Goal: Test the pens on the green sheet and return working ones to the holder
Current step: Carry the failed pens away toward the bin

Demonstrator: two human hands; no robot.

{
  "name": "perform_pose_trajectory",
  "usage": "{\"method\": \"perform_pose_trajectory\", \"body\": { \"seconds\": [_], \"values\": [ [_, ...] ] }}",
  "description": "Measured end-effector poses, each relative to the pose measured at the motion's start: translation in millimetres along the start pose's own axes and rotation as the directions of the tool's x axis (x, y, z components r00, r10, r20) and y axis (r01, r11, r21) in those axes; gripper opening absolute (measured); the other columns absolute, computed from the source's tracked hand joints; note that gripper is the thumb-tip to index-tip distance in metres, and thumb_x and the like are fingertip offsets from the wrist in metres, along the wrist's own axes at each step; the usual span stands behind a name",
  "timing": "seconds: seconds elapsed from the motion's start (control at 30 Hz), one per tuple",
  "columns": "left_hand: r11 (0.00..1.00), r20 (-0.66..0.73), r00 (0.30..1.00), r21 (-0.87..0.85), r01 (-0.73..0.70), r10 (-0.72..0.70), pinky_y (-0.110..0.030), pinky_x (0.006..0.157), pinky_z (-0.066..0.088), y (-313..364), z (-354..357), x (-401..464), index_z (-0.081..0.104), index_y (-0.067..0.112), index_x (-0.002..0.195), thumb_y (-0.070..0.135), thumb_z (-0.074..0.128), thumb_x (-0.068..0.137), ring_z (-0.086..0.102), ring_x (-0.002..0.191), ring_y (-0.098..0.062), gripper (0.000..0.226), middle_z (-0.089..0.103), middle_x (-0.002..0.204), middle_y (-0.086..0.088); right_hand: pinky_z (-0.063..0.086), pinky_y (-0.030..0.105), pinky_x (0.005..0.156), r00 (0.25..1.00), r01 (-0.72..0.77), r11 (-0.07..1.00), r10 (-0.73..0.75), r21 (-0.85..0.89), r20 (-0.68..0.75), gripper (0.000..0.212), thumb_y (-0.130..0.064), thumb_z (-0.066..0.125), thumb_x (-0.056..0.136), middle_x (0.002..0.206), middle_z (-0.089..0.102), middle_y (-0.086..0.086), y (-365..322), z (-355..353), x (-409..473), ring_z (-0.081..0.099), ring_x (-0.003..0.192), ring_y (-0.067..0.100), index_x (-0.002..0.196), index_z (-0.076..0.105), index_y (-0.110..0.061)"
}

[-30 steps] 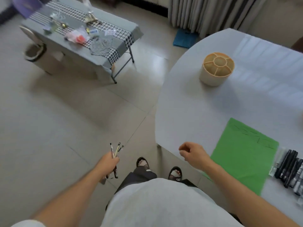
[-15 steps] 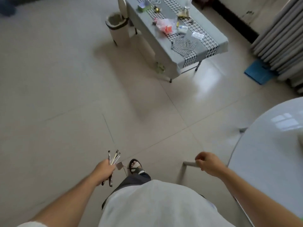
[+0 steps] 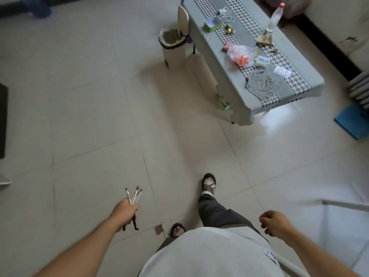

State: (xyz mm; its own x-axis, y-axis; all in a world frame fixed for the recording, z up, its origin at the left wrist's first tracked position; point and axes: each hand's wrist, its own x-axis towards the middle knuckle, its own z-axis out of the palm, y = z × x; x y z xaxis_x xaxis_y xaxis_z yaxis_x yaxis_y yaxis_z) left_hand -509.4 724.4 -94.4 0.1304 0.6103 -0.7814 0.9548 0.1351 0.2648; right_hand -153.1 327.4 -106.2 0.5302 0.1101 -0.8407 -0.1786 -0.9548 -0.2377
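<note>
My left hand [image 3: 125, 211] is closed around a small bunch of pens [image 3: 134, 196], three of them, their tips fanning upward and their dark ends sticking out below the fist. It hangs over the tiled floor at the lower left. My right hand [image 3: 276, 222] is a loose fist with nothing in it, at the lower right. The green sheet and the pen holder are out of view.
A low grey table [image 3: 223, 76] with a patterned runner, a bottle and clutter stands at the upper right. A beige bin [image 3: 172, 47] sits by its far end. A white table edge [image 3: 345, 204] shows at the right. My sandalled feet [image 3: 208, 183] are on the tiles.
The view has swung left, away from the white table; the green sheet and holder have left the frame. I have stepped forward, still holding the pens in my left hand.
</note>
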Motion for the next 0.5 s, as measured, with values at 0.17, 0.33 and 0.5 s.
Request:
{"method": "perform_pose_trajectory", "body": {
  "seconds": [0.17, 0.33, 0.5],
  "values": [
    [1.000, -0.022, 1.000, 0.029, -0.005, 0.006, -0.023, 0.045, 0.038, 87, -26, 40, 0.051, 0.010, 0.078, 0.019, 0.057, 0.085, 0.051, 0.051, -0.022, 0.013, 0.058, 0.065, -0.009, 0.043, 0.033, 0.057, 0.999, 0.034, 0.999, -0.034, 0.010, 0.033, 0.011, 0.001, 0.057, 0.093, 0.072, 0.066, 0.020, -100, -45, 77, 0.057, 0.055, 0.028, 0.091, 0.067, 0.005],
    [1.000, -0.065, 0.998, -0.007, -0.022, 0.021, -0.024, 0.047, 0.039, 166, -54, 71, 0.055, 0.013, 0.080, 0.026, 0.059, 0.091, 0.053, 0.052, -0.022, 0.018, 0.059, 0.065, -0.006, 0.049, 0.030, 0.055, 0.989, 0.124, 0.991, -0.119, -0.057, 0.084, 0.014, -0.005, 0.057, 0.091, 0.075, 0.070, 0.016, -228, -95, 138, 0.060, 0.056, 0.026, 0.089, 0.070, 0.000],
    [1.000, -0.053, 0.999, 0.018, 0.015, -0.014, -0.028, 0.054, 0.039, 209, -88, 106, 0.056, 0.017, 0.083, 0.028, 0.057, 0.091, 0.056, 0.062, -0.019, 0.013, 0.060, 0.072, -0.003, 0.050, 0.028, 0.054, 0.971, 0.229, 0.967, -0.218, -0.109, 0.103, 0.014, -0.005, 0.058, 0.091, 0.076, 0.071, 0.016, -356, -121, 173, 0.060, 0.057, 0.024, 0.088, 0.071, -0.003]
  ]
}}
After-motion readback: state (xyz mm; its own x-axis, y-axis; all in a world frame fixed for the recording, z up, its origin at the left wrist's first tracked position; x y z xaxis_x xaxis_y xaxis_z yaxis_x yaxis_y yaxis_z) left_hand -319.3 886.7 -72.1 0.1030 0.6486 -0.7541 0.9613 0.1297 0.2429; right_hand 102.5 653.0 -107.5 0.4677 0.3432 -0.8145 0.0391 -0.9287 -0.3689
